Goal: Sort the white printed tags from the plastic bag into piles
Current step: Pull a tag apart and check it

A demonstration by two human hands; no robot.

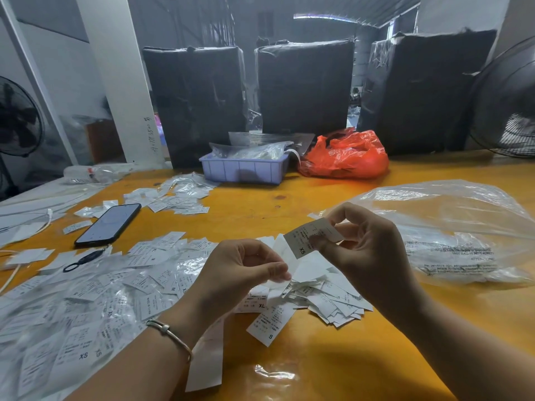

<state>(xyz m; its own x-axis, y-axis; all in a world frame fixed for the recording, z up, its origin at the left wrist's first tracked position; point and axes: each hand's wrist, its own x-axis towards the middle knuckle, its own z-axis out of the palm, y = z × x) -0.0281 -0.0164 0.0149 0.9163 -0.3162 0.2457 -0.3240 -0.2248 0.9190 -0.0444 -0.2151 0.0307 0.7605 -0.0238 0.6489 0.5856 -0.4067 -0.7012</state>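
Right hand (364, 250) pinched an XS tag (307, 240) above the loose heap of tags (327, 299) on the desk (333, 366); left hand (246, 270) pinched another white tag's edge. Reading the size first, then dropping it on the matching pile, seemed wise.

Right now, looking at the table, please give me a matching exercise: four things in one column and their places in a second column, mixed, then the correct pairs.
Things:
1. phone
2. red bag
3. XS tag
4. clear plastic bag

Places:
A. pinched in the right hand
B. lying at the right of the table, beyond the right hand
C. lying left of the hands, among scattered tags
D. at the far edge, right of the blue tray

Pairs: 1-C, 2-D, 3-A, 4-B
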